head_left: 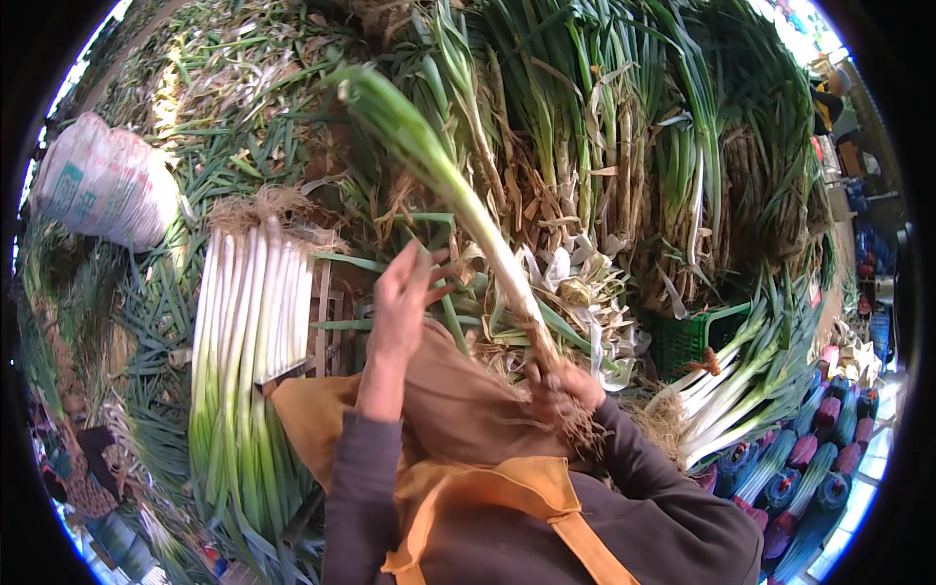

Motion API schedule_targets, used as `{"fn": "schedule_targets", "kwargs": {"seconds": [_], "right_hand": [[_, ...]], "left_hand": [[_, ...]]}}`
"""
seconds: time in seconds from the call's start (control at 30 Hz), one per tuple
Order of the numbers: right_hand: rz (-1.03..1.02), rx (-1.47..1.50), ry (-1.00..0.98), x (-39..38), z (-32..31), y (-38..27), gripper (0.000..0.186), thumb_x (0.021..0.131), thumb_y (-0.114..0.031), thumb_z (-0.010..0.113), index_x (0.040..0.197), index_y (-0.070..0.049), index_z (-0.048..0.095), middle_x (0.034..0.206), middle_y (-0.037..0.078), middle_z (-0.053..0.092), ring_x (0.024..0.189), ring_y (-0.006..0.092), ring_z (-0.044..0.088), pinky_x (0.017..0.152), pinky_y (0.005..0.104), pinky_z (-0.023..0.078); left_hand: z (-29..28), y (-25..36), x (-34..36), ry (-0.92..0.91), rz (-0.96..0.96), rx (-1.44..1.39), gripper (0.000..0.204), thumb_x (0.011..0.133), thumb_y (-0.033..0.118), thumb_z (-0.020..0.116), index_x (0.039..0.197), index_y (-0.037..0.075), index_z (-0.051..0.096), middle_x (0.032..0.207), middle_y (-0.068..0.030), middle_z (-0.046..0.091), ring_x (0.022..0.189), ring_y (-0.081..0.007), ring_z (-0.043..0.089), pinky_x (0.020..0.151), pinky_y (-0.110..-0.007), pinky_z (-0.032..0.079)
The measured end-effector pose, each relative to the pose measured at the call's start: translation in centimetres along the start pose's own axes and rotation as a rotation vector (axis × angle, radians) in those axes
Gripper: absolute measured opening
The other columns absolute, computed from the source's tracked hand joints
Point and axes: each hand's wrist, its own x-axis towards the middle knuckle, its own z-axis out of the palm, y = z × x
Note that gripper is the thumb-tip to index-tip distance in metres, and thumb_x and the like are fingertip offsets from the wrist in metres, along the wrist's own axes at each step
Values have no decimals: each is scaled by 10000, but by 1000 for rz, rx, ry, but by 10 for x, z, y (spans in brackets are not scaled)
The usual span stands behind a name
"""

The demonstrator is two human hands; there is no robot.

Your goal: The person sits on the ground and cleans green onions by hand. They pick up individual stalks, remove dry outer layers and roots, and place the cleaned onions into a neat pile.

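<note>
A large green onion (485,229) slants up and to the left across the middle, its roots toward me and its cut green end far off. My right hand (565,392) is closed around its root end, with stringy roots hanging below the fingers. Left of the stalk, my left hand (402,292) is raised with its fingers apart, slightly blurred and holding nothing. Beside that arm lies a neat row of peeled green onions (255,312), white ends and roots pointing away. A brown cloth (458,400) covers my lap.
Unpeeled green onions (604,127) stand piled at the far right, with peelings (600,302) before them. Right of me are a green crate (690,339), more peeled onions (736,380) and wrapped bundles (799,468). A white sack (102,185) stands far left among scattered leaves.
</note>
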Motion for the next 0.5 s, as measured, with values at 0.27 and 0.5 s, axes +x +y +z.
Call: {"fn": "schedule_targets", "kwargs": {"seconds": [0.27,0.5], "right_hand": [[144,79,-277,-45,-12,30,406,861,-103,668,1214,14,507,655,14,470,468,101,426,444,252,349],[-52,-478,-160,-14,19,16,466,827,-99,731,1232,24,537,721,8,537,550,102,498,509,252,427]], "left_hand": [[54,28,-20,-207,132,-352,518,982,416,544,1233,-37,553,1001,-170,694,888,-226,686,825,-355,567],[48,19,-46,-131,167,54,271,1001,185,509,1069,-23,669,920,-154,713,804,-193,688,736,-275,558]]}}
